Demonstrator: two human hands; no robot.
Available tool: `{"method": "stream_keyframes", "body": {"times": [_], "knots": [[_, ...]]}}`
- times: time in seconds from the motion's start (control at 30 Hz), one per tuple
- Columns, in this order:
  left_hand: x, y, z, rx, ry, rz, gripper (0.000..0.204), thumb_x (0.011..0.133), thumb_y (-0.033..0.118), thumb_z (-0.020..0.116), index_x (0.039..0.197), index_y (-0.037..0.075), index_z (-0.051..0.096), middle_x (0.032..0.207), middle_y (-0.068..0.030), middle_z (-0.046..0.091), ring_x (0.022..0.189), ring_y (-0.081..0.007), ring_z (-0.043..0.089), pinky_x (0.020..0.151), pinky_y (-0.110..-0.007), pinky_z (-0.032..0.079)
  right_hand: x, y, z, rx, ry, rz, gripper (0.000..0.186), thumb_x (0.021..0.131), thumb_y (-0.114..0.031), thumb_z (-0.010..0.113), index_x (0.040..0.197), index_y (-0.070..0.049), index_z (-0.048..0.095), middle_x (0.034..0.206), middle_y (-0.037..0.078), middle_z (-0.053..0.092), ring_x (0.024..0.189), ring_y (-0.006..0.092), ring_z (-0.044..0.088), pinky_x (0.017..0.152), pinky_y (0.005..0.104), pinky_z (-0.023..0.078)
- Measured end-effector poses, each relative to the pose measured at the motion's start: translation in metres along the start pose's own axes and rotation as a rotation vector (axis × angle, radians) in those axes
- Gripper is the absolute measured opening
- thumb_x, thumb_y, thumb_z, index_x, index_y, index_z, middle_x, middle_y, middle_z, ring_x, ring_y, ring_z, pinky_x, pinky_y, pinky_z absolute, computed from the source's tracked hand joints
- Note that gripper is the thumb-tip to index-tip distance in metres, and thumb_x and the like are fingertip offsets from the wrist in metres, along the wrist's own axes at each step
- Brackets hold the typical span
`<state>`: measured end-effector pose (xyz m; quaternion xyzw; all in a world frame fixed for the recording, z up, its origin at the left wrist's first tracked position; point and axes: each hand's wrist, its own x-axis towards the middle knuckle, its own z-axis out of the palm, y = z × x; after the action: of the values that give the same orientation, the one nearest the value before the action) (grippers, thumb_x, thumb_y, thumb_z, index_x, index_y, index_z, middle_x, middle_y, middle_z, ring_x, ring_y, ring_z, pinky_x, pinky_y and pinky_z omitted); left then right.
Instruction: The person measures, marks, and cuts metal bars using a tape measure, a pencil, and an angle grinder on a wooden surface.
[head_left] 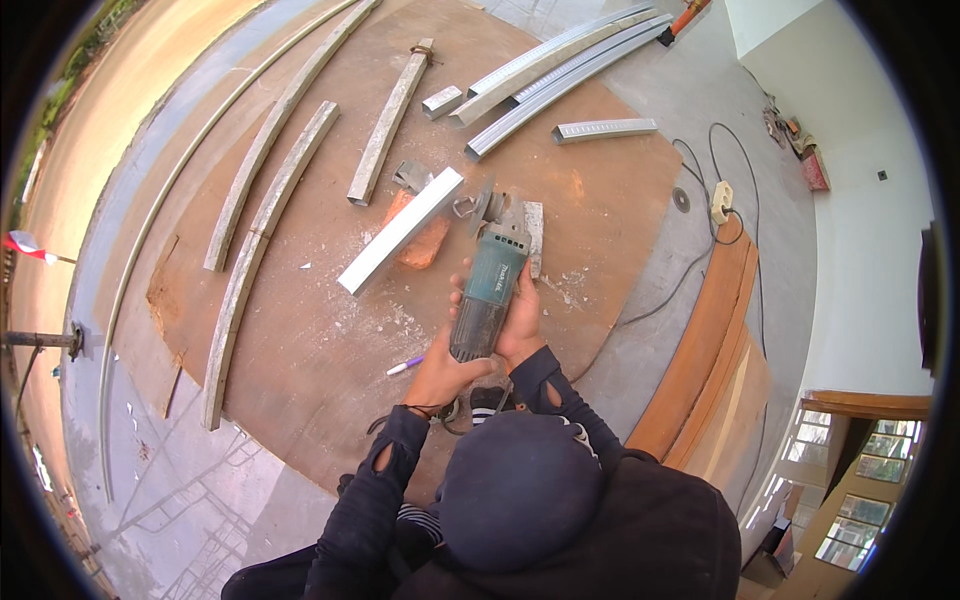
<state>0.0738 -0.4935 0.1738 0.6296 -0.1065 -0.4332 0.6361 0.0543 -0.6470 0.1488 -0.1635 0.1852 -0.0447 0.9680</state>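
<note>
Both my hands grip a teal angle grinder that points away from me over a brown plywood sheet. My left hand wraps the rear of its body. My right hand grips its right side. The grinder's disc sits beside the end of a short silver metal channel, which lies slanted across a red brick. A small grey metal offcut lies just right of the grinder head. Whether the disc touches the channel cannot be told.
Several long metal channels lie on the plywood to the left and at the back. A purple pen lies near my left hand. A power strip with black cables sits on the concrete floor at right, beside stacked wooden boards.
</note>
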Motion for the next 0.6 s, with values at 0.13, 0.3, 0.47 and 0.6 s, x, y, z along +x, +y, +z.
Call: {"method": "stream_keyframes", "body": {"times": [0.13, 0.3, 0.47, 0.6], "knots": [[-0.003, 0.000, -0.004, 0.005, 0.026, -0.037, 0.061, 0.071, 0.014, 0.078, 0.121, -0.003, 0.050, 0.080, -0.0039, 0.058, 0.060, -0.0104, 0.054, 0.053, -0.025, 0.043, 0.003, 0.006, -0.002, -0.022, -0.011, 0.010, 0.089, 0.091, -0.075, 0.027, 0.136, 0.000, 0.046, 0.107, 0.019, 0.064, 0.089, 0.0308, 0.067, 0.079, 0.0478, 0.057], [0.001, -0.004, -0.005, 0.013, 0.010, -0.043, 0.056, 0.071, 0.012, 0.077, 0.118, -0.001, 0.050, 0.078, -0.0026, 0.057, 0.058, -0.0101, 0.054, 0.051, -0.024, 0.042, 0.008, 0.006, -0.012, 0.023, -0.118, 0.020, 0.090, 0.091, -0.075, 0.028, 0.136, 0.001, 0.045, 0.106, 0.018, 0.064, 0.091, 0.0306, 0.067, 0.078, 0.0463, 0.057], [0.000, -0.010, -0.006, -0.022, 0.022, -0.045, 0.049, 0.071, 0.009, 0.076, 0.112, 0.000, 0.050, 0.075, -0.0015, 0.055, 0.055, -0.0088, 0.052, 0.048, -0.024, 0.040, 0.010, 0.010, -0.006, -0.031, -0.008, 0.032, 0.090, 0.089, -0.077, 0.030, 0.128, 0.001, 0.051, 0.099, 0.017, 0.066, 0.085, 0.0302, 0.069, 0.076, 0.0447, 0.057], [0.002, -0.014, 0.000, 0.016, 0.026, -0.047, 0.056, 0.071, 0.011, 0.077, 0.118, 0.000, 0.049, 0.077, -0.0026, 0.056, 0.056, -0.0093, 0.052, 0.049, -0.024, 0.041, 0.011, 0.007, -0.012, -0.084, 0.037, 0.025, 0.094, 0.083, -0.085, 0.031, 0.114, 0.000, 0.056, 0.092, 0.018, 0.066, 0.076, 0.0292, 0.069, 0.068, 0.0424, 0.059]]}}
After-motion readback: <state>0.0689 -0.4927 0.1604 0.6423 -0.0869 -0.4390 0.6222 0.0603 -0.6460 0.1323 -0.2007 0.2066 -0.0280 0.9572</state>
